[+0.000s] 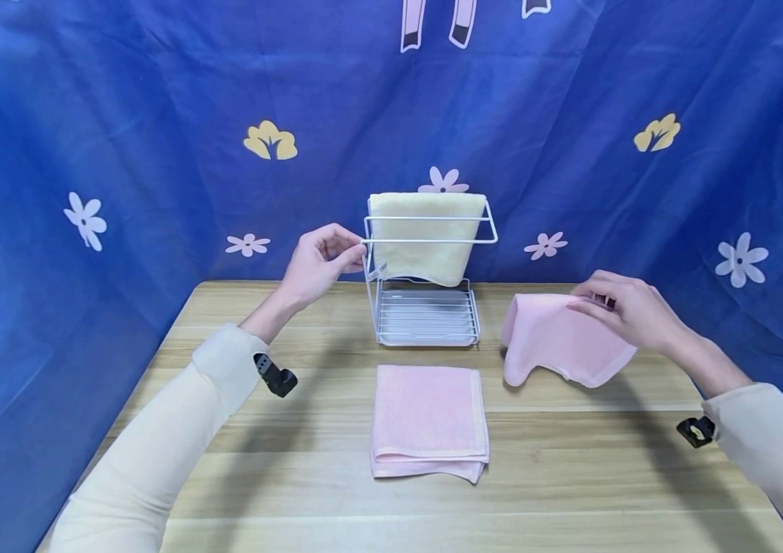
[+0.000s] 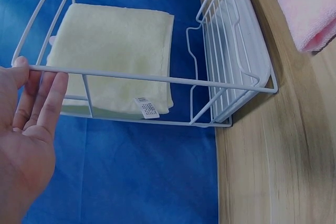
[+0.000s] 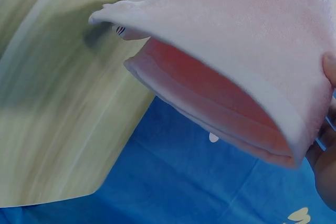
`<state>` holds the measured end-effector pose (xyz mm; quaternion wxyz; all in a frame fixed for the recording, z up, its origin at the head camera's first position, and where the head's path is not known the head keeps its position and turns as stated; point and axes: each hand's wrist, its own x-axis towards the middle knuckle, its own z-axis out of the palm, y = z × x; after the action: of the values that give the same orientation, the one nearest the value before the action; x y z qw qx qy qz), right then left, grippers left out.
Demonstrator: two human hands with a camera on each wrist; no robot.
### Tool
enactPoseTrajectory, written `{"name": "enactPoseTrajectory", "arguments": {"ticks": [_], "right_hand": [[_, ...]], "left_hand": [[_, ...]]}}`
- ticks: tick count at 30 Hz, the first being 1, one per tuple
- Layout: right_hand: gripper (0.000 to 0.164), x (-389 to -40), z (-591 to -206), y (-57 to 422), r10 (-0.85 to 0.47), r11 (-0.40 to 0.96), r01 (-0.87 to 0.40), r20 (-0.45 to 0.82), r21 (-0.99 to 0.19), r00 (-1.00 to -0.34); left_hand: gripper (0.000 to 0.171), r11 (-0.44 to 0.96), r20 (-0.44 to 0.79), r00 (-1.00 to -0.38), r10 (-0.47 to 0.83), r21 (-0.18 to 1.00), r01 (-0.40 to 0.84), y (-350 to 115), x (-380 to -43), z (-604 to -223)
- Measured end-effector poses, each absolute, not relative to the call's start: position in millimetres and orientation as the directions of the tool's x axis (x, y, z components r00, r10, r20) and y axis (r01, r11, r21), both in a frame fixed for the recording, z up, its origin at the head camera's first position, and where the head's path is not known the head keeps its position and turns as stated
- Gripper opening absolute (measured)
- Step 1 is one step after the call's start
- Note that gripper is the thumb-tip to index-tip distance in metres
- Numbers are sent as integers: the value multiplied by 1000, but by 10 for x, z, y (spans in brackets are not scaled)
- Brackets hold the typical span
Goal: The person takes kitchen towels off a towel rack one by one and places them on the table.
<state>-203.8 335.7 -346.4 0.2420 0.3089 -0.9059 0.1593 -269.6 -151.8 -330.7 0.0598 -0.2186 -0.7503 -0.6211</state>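
A white wire rack (image 1: pixel 429 242) with a slatted tray base stands at the back middle of the table. My left hand (image 1: pixel 322 263) pinches the rack's upper left corner between thumb and fingers. A pale yellow towel (image 1: pixel 426 261) hangs folded over a bar of the rack, its small label showing in the left wrist view. On the right, my right hand (image 1: pixel 629 307) pinches the top edge of a pink towel (image 1: pixel 557 338), which hangs folded over just above the table. Its lower side gapes apart in the right wrist view (image 3: pixel 247 40). Another pink towel (image 1: pixel 429 415) lies folded before the rack.
The wooden table (image 1: pixel 308 461) ends at the back against a blue curtain (image 1: pixel 156 115) with flowers on it. The rack's tray (image 1: pixel 427 315) sits low, under the yellow towel. A black wrist mount (image 1: pixel 274 375) sticks out from the left sleeve.
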Motion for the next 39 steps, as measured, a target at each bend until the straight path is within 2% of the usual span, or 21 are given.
{"name": "enactPoseTrajectory", "arguments": {"ticks": [9,15,23,27,31,33,39], "right_hand": [[21,-1860,-3530,3361,-502,744,-648,504,-163,-703],[21,-1899,-3619,3329,-528,704,-679,486,-209,-697],[16,-2073,-3699,3304,-542,724,-677,496,-134,-678],[11,-2182,-3715,3284,-520,767,-632,471,-108,-713],[3,-2286,-3720,3252,-469,823,-551,385,-134,-795],[5,-2340,-3725,3235,-449,840,-520,339,-155,-826],[9,-2534,-3779,3200,-461,809,-538,313,-235,-830]], "left_hand": [[20,140,361,-897,255,904,404,-1524,-2696,-3313],[21,146,360,-898,253,903,403,-1528,-2697,-3313],[22,153,365,-896,254,899,409,-1515,-2692,-3315],[23,146,366,-895,256,900,410,-1516,-2684,-3316],[23,144,364,-895,258,901,409,-1521,-2694,-3319],[22,142,365,-895,257,902,408,-1522,-2696,-3321],[18,140,364,-897,250,903,405,-1518,-2675,-3307]]}}
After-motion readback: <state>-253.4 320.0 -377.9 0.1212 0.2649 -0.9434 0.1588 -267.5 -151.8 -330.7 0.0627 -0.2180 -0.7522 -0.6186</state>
